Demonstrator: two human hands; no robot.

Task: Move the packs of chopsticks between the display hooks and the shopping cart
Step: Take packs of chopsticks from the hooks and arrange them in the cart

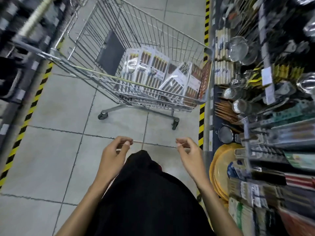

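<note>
Both hands are raised over the tiled floor (59, 116), level with each other and apart, with a clear gap between them.

- Left hand (115, 150): fingers loosely curled, thumb close to the forefinger tip. It holds nothing and touches nothing.
- Right hand (189, 150): fingers loosely curled in the same way. It holds nothing and touches nothing.

A black garment (144, 193) fills the space below and between the forearms.

The shopping cart (102, 73) stands ahead of the hands, well apart from them, with its wheels on the floor. The packs of chopsticks (158, 72) lie inside its basket, stacked and overlapping. Most lie flat. A few on the side ahead of the right hand lean tilted against the others and against the wire wall. A dark flat panel (110, 53) stands tilted in the basket on the side ahead of the left hand, just beside the packs.

The shelving unit is to the right of the right hand. Hanging packs (255, 189) fill its nearer section, but motion blur hides their hooks and labels. A stack of yellow plates (219, 167) sits near the right forearm at the foot of the unit. Wire strainers (238, 50) hang further ahead, level with the cart. A yellow-and-black hazard stripe (202, 116) runs along the floor between the cart and the unit.
</note>
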